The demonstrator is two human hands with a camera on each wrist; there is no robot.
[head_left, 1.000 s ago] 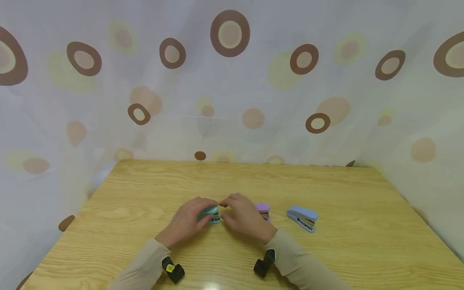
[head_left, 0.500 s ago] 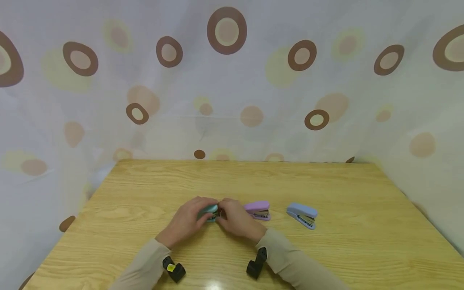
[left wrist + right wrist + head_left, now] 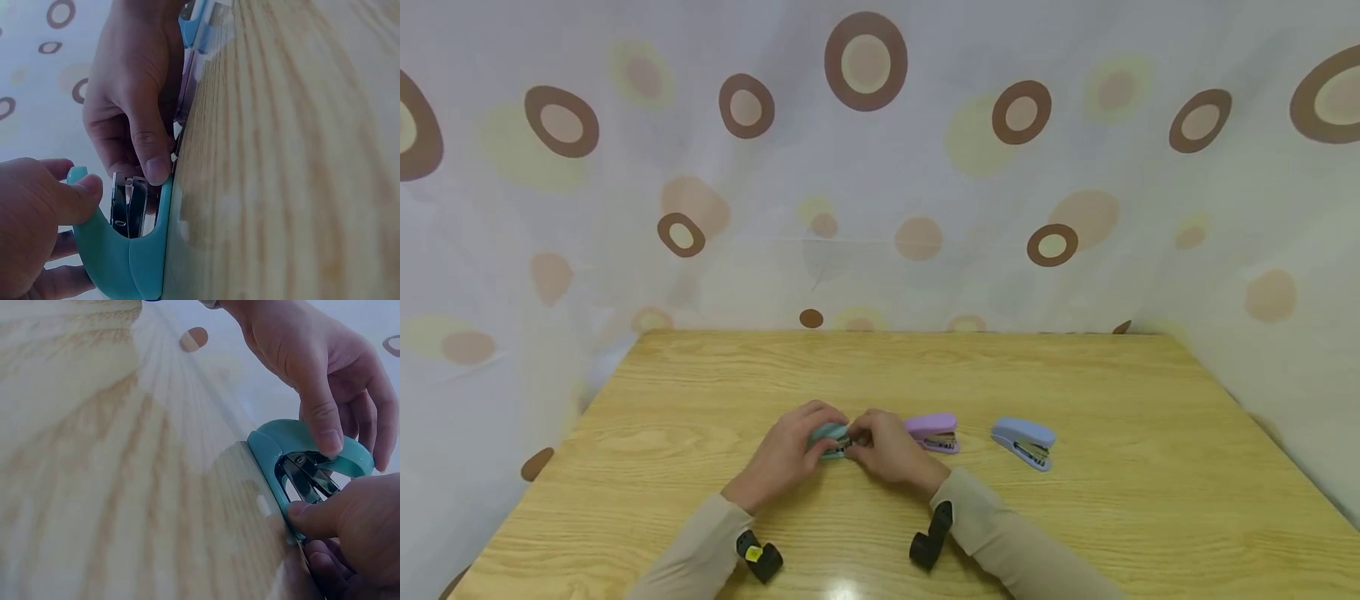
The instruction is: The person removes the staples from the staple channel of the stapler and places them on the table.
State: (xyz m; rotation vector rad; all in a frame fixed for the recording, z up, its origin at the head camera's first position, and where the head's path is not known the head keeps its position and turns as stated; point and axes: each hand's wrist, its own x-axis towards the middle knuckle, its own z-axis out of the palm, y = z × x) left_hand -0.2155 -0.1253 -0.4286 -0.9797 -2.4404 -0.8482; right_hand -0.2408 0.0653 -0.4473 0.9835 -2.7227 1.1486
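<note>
A teal stapler (image 3: 829,432) stands on the wooden table, its mouth facing right. My left hand (image 3: 786,454) grips its raised top cover, the thumb on one side and the fingers on the other. At the mouth, my right hand (image 3: 891,450) pinches the front end of the base, with the thumb (image 3: 306,515) on it. Between cover and base, the metal staple magazine (image 3: 129,206) is exposed in the left wrist view. The right fingers partly hide the front of the magazine, and I cannot tell whether they hold a staple.
To the right of my right hand lies a purple stapler (image 3: 934,432). Farther right is a blue stapler (image 3: 1024,442), set at an angle. The wooden table (image 3: 737,367) ends at a patterned cloth backdrop (image 3: 865,275).
My right hand has moved left from beside the teal stapler onto its front end, uncovering more of the purple stapler. My left hand has stayed on the teal stapler.
</note>
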